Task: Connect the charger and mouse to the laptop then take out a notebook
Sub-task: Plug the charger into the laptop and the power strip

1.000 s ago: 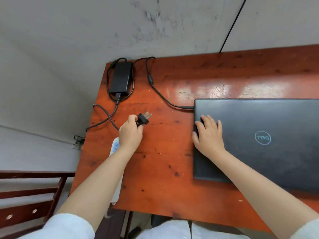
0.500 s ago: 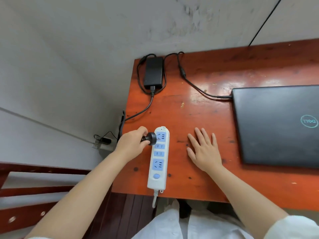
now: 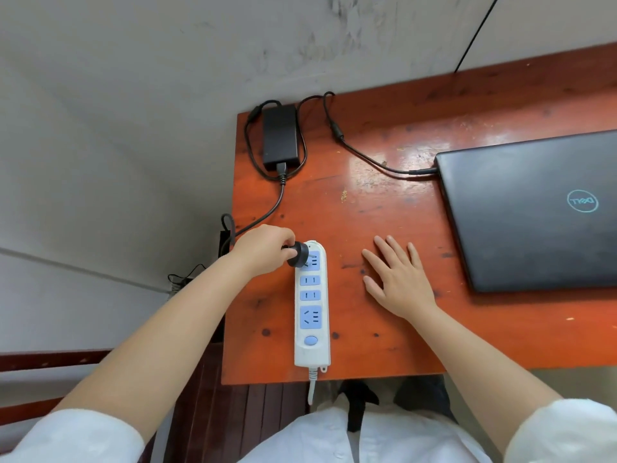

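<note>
A closed black laptop lies at the right of the red-brown wooden table. The black charger brick sits at the table's far left corner; its thin cable runs into the laptop's left edge. My left hand grips the charger's black wall plug, held against the top socket of the white and blue power strip. My right hand rests flat on the table, fingers spread, between the strip and the laptop. No mouse or notebook is in view.
The power strip's own cord hangs over the table's near edge. A grey wall stands behind the table, with a small wall outlet and wires low at the left. Dark wooden furniture is at the lower left.
My left hand carried the plug from the table's middle to the strip's top socket. My right hand left the laptop lid and now lies flat on the table. My head turned left.
</note>
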Demonstrator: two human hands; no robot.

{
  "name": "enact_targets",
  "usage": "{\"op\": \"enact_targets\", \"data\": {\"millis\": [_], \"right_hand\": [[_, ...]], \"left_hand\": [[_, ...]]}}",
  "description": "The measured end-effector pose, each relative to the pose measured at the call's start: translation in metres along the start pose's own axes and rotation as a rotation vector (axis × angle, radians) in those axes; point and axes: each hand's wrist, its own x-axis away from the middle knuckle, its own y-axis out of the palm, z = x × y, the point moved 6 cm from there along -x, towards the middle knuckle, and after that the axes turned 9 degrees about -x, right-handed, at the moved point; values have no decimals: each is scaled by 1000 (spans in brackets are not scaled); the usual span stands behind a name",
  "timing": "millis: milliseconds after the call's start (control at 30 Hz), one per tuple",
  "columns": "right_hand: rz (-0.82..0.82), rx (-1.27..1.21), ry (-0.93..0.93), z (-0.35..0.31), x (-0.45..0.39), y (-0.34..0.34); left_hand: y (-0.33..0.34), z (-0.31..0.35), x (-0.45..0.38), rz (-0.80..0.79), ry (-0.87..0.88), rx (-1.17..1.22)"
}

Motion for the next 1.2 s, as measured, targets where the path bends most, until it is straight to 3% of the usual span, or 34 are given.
{"op": "enact_targets", "data": {"millis": [433,767,933,1200], "right_hand": [[33,-22,-7,-2,3,-5],[37,-33,-21,-2,3,-5],[22,-29,-19,-1,3,-3],[53,-20,-17,-4,4,-9]], "left_hand": [[6,-8,-8,-168,-27,148],[0,-1,-5,-61,-98,120],[-3,12,-5,-1,-124,-35],[-2,37,-8,-34,-75,-321]]}}
